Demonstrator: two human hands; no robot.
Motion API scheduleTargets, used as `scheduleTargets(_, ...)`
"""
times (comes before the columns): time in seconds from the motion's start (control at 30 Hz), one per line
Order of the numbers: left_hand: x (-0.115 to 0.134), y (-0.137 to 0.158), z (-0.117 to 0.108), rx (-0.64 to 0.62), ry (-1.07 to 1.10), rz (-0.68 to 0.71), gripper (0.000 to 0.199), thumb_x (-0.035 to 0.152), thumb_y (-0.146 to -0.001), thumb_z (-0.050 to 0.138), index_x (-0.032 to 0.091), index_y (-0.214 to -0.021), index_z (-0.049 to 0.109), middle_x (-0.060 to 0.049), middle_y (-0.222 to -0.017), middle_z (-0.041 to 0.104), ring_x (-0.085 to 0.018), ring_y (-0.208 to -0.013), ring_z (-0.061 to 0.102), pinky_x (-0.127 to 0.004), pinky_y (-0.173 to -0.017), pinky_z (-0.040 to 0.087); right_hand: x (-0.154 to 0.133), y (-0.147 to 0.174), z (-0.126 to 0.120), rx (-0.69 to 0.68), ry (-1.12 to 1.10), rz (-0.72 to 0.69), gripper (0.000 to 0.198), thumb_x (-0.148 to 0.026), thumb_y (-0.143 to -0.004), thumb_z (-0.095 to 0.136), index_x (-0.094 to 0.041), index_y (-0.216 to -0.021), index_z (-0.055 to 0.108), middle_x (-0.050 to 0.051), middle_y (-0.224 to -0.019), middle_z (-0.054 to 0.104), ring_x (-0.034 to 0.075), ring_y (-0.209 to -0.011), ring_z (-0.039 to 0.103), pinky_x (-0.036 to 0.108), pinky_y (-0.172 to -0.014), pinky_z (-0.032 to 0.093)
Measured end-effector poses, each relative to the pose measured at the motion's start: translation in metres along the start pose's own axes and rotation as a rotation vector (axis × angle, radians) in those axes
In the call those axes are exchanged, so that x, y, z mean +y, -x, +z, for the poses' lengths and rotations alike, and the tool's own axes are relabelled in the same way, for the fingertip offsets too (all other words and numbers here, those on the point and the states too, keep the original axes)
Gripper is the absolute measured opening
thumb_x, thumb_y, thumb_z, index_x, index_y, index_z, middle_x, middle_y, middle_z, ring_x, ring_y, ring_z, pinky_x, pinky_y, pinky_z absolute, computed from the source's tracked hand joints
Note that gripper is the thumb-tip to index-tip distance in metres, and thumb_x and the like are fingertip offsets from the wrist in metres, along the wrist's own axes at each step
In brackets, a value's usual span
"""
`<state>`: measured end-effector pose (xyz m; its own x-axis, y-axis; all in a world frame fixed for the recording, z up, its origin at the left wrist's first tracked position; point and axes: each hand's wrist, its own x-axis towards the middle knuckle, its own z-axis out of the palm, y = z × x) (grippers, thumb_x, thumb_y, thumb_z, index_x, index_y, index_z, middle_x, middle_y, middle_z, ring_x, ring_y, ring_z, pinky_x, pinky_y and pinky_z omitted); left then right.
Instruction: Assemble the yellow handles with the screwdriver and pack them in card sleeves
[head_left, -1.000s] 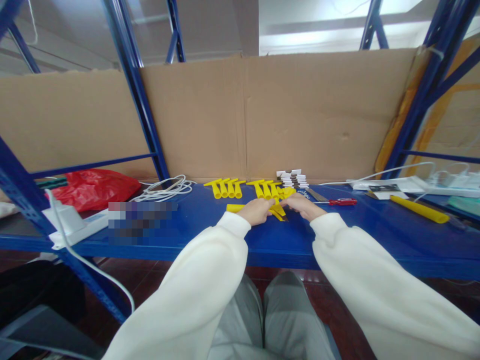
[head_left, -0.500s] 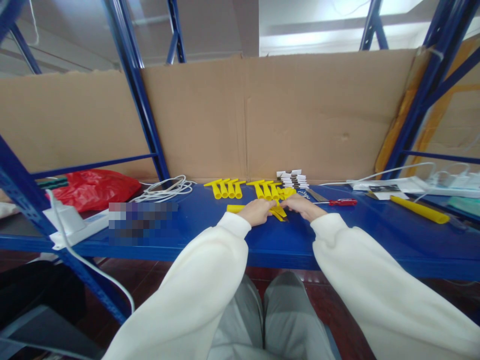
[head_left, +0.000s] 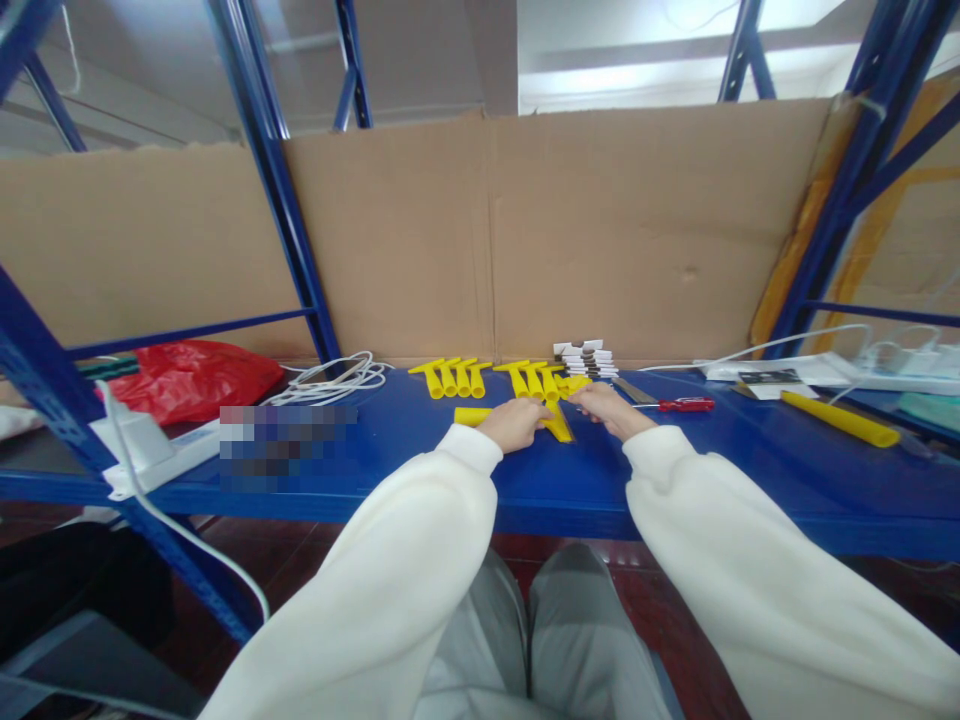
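Yellow tool (head_left: 558, 426) gripped by left hand (head_left: 516, 424); right hand (head_left: 607, 408), grip unclear; red bag (head_left: 199, 382), contents hidden

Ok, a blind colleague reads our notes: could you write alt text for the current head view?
A person's left hand holds a yellow tool by its handle at a blue shelf, the right hand close by. Behind lie more yellow tools in two groups; a red screwdriver lies right of the hands.

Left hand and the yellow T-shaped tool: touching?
Touching. The head view shows the left hand closed around the yellow T-shaped tool, its handle emerging at one side, its wide end at the other.
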<state>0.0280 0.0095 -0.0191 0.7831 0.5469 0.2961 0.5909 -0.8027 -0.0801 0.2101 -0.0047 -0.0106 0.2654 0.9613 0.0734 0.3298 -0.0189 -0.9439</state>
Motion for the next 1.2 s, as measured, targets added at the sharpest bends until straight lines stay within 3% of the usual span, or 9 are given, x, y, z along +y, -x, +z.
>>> scheduleTargets(0.13,0.001,-0.001,-0.001,0.122,-0.039,-0.003,0.034,0.01,-0.093,0.046,0.017,-0.115,0.071,-0.012,-0.106,0.068,-0.023,-0.103,0.067,-0.036,-0.095,0.053,-0.002,-0.005,-0.002,-0.007,-0.147,0.056,0.013,-0.012,-0.082,0.064,-0.017,-0.071,0.059,0.0,-0.062,0.063,0.009,-0.052,0.052,0.019,-0.046,0.037)
scheduleTargets(0.27,-0.003,-0.002,-0.001,0.26,-0.054,0.023,0.038,0.006,-0.093,0.042,0.017,-0.121,0.067,-0.011,-0.106,0.066,-0.022,-0.104,0.064,-0.038,-0.095,0.053,-0.004,-0.007,-0.004,-0.148,-0.33,-0.013,0.015,-0.019,-0.091,0.059,-0.017,-0.077,0.062,0.005,-0.074,0.071,0.012,-0.061,0.062,0.021,-0.058,0.049)
scheduleTargets(0.37,-0.005,-0.003,0.0,0.316,-0.054,0.012,0.037,0.007,-0.094,0.042,0.016,-0.121,0.065,-0.012,-0.107,0.066,-0.022,-0.102,0.063,-0.039,-0.094,0.053,-0.003,-0.006,-0.004,-0.27,-0.376,-0.043,0.011,-0.019,-0.089,0.063,-0.017,-0.079,0.065,0.005,-0.074,0.073,0.013,-0.064,0.065,0.022,-0.061,0.052)
scheduleTargets(0.53,-0.006,-0.003,0.0,0.311,-0.058,-0.035,0.034,0.005,-0.093,0.043,0.017,-0.113,0.067,-0.011,-0.103,0.064,-0.022,-0.099,0.063,-0.037,-0.091,0.053,0.002,-0.006,-0.004,-0.377,-0.363,-0.026,0.009,-0.009,-0.084,0.066,-0.016,-0.08,0.067,0.002,-0.069,0.072,0.012,-0.059,0.065,0.021,-0.058,0.053)
scheduleTargets(0.7,-0.009,-0.003,0.001,0.312,-0.04,-0.091,0.029,0.006,-0.092,0.046,0.017,-0.107,0.068,-0.011,-0.103,0.063,-0.022,-0.099,0.063,-0.038,-0.092,0.052,0.002,-0.008,-0.006,-0.46,-0.37,-0.008,0.008,-0.01,-0.089,0.063,-0.014,-0.085,0.068,0.005,-0.068,0.073,0.015,-0.058,0.069,0.025,-0.06,0.057)
scheduleTargets(0.9,-0.014,-0.003,0.005,0.345,-0.003,-0.097,0.026,0.007,-0.092,0.047,0.018,-0.106,0.067,-0.01,-0.101,0.063,-0.022,-0.1,0.063,-0.037,-0.093,0.053,0.0,-0.003,-0.006,-0.434,-0.356,-0.001,0.016,-0.009,-0.094,0.054,-0.013,-0.088,0.068,0.009,-0.074,0.076,0.014,-0.057,0.07,0.023,-0.06,0.058)
scheduleTargets(1.2,-0.018,-0.001,0.007,0.377,0.051,-0.087,0.024,0.006,-0.09,0.049,0.018,-0.103,0.066,-0.009,-0.1,0.062,-0.021,-0.1,0.063,-0.038,-0.093,0.053,0.008,-0.003,-0.002,-0.463,-0.428,-0.036,0.012,-0.01,-0.092,0.059,-0.012,-0.086,0.07,0.01,-0.077,0.076,0.013,-0.06,0.069,0.022,-0.063,0.058)
